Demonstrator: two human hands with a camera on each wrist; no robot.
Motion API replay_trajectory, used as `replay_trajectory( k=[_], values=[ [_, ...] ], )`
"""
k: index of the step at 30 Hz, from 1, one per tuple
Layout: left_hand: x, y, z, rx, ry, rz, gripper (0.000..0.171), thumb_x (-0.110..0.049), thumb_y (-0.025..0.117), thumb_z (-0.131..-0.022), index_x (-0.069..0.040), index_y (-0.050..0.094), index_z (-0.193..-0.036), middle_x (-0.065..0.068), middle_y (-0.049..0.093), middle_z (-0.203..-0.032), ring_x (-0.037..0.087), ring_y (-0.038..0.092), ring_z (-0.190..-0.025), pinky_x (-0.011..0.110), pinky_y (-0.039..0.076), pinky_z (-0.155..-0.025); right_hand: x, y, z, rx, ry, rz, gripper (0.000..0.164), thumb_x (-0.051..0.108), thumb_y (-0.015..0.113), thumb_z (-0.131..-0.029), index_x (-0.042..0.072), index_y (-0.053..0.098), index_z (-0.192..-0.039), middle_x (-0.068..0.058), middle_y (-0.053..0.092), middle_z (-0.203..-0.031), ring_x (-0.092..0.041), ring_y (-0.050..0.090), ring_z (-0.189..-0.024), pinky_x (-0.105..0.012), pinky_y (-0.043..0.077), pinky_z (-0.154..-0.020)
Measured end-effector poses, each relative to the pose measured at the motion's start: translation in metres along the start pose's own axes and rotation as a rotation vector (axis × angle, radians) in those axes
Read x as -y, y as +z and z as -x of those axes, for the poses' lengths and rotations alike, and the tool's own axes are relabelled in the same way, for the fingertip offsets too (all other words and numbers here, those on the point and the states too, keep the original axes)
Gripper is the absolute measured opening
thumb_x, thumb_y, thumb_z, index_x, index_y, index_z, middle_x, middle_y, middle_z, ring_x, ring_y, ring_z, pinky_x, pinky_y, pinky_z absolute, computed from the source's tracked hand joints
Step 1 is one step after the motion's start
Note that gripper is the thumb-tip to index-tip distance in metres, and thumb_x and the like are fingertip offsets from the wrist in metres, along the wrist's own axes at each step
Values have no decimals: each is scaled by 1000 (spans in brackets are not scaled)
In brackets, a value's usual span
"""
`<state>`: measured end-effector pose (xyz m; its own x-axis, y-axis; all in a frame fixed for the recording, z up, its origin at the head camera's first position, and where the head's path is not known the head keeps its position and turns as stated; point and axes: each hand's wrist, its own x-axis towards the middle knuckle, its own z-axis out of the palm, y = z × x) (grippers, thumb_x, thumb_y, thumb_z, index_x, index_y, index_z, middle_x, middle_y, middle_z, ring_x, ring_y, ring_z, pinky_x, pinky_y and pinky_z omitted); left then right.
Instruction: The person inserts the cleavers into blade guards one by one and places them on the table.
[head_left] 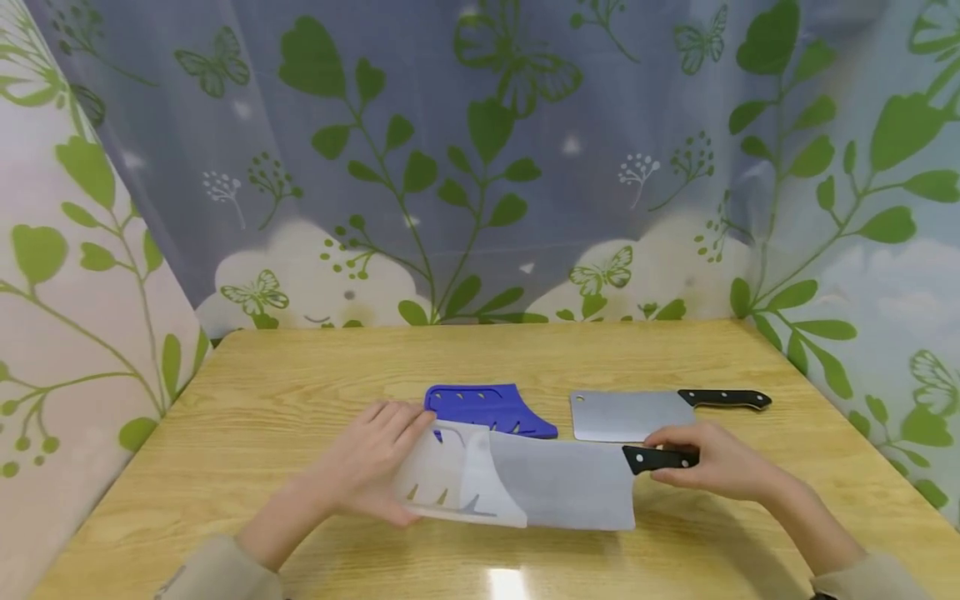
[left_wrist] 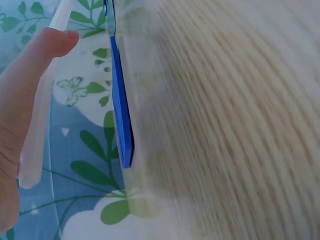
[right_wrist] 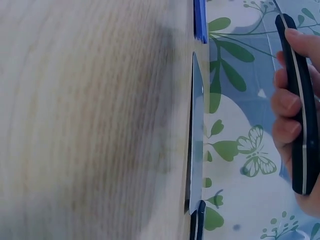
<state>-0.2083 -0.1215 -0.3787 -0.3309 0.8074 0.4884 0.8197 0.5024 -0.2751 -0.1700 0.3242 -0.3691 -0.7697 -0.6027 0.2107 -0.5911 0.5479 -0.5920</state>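
Observation:
A cleaver (head_left: 570, 483) is held up over the table, its blade partly inside a white translucent blade cover (head_left: 442, 471). My left hand (head_left: 375, 458) grips the closed end of that cover, thumb along its lower edge. On the right, my right hand (head_left: 716, 462) holds the cleaver's black handle (right_wrist: 300, 105), fingers curled round it in the right wrist view. Behind them a blue blade cover (head_left: 480, 408) lies on the table. To its right lies a second cleaver (head_left: 630, 415) with a black handle, flat, its handle pointing right.
The wooden table (head_left: 315, 358) extends under both hands to a printed curtain (head_left: 420, 167) along its back edge. Leaf-patterned cloth (head_left: 885, 275) also hangs at the right side and the left.

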Motion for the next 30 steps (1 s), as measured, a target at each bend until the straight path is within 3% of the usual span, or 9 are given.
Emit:
replay_trajectory(
  k=[6, 12, 16, 21, 30],
  values=[
    [-5, -1, -4, -8, -3, 10, 106, -69, 67, -46, 3, 51, -121, 14, 54, -113, 27, 50, -100, 42, 43, -86, -1, 1, 6, -21, -35, -12, 25, 9, 69, -81, 2, 65, -105, -2, 66, -90, 1, 50, -66, -22, 45, -51],
    [-7, -1, -5, -9, 0, 7, 106, -70, 67, -45, 3, 52, -121, 15, 55, -113, 27, 51, -100, 42, 43, -84, 0, -3, 7, -29, -84, 39, 29, 8, 71, -79, -3, 67, -106, -11, 68, -98, -1, 58, -82, -22, 50, -60],
    [-8, 0, -8, -31, -4, 26, 106, -68, 69, -43, 3, 52, -119, 15, 55, -111, 28, 51, -99, 42, 43, -84, -1, -7, 6, -41, -101, 57, 30, 7, 72, -78, -5, 67, -105, -14, 68, -96, -1, 59, -83, -22, 49, -60],
    [-8, 0, -13, -31, -5, 32, 106, -67, 70, -42, 3, 53, -119, 14, 55, -111, 28, 51, -99, 42, 43, -84, -1, -10, 6, -36, -89, 80, 32, 9, 72, -78, -5, 67, -106, -15, 69, -97, -3, 60, -89, -22, 50, -63],
    [-7, -1, -17, -13, -11, 82, 106, -64, 74, -40, 3, 52, -119, 14, 55, -111, 27, 51, -99, 42, 44, -85, 1, -11, 9, -32, -45, 33, 31, 7, 72, -78, -5, 67, -106, -11, 69, -96, 1, 56, -79, -22, 48, -58]
  ],
)
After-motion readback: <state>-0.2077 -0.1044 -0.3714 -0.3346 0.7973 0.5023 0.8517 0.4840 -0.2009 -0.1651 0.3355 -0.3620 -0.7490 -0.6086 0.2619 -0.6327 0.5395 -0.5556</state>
